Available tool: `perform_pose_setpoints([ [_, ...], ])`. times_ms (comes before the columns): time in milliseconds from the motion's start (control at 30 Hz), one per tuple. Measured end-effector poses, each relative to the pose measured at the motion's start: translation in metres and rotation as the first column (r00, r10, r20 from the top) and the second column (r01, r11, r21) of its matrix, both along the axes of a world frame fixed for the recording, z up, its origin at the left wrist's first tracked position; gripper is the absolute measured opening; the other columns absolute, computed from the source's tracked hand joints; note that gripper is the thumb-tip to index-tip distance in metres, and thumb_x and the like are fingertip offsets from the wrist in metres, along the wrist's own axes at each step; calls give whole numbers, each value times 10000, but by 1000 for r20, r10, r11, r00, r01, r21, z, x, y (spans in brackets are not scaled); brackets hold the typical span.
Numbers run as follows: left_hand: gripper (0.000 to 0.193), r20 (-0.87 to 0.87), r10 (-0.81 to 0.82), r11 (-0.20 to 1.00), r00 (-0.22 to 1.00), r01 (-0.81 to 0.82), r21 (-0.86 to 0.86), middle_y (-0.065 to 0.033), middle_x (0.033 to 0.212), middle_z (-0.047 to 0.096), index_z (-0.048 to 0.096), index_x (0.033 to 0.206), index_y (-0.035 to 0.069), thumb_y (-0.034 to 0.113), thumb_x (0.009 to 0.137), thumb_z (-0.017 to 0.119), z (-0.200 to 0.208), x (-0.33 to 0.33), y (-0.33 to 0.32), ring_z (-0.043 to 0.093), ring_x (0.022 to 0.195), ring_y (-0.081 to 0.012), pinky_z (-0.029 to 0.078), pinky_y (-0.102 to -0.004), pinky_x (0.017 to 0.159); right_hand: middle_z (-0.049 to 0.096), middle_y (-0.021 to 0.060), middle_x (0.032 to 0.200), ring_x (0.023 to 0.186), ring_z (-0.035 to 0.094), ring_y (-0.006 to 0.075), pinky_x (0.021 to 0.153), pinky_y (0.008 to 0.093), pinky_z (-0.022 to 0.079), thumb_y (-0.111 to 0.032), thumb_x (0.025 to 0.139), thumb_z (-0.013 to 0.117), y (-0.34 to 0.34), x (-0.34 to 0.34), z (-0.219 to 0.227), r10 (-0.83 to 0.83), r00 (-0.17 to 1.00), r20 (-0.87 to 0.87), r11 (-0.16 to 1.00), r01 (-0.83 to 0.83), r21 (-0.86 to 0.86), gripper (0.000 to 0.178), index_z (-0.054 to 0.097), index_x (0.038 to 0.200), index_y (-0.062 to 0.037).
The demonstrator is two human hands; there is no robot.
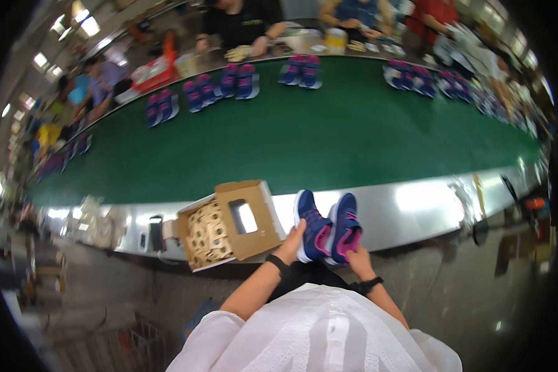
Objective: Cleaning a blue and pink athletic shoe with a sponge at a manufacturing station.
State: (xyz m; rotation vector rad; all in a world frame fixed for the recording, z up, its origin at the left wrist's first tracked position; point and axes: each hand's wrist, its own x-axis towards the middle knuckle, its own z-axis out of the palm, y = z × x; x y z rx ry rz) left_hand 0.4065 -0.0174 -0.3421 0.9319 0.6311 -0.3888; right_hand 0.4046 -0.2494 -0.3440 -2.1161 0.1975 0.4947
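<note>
In front of me, over the metal ledge, are two navy sneakers with pink lining and white soles, toes pointing away from me. My left hand [291, 241] grips the left sneaker [312, 224] along its outer side near the heel. At the heel of the right sneaker [343, 224], my right hand [359, 260] holds the pink-lined collar. The two shoes sit side by side, close together. An open cardboard box [254, 224] rests just left of my left hand, holding many small beige pieces [208, 230] with dark spots.
A green conveyor belt [328, 136] runs across beyond the metal ledge [384, 214]. Pairs of similar sneakers [301, 70] stand along its far edge. Several people work behind it. Dark flat objects [155, 233] and clear plastic [93, 220] lie left of the box; tools [479, 230] lie far right.
</note>
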Motion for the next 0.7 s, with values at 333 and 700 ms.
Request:
perform_pose_setpoints([
  [333,560,231,583,811,779,-545,-211,-94,1271,562,431,1353,33,454,1019,272,88,-109,44,570,1107,-193,436,-318,994,634,220,1006,928,610,368,850,431,466,-157,792,550,-38,66,-52,244,961,132,946,-206,-249,372,589,1110,32],
  [700,549,376,872,463,314,-780,-422,-105,1332,526,420,1369,66,462,992,368,144,-259,110,536,1186,-237,419,-406,1035,549,196,1097,1062,507,362,947,430,385,25,765,547,40,70,51,514,648,562,857,-361,-368,295,552,1060,37],
])
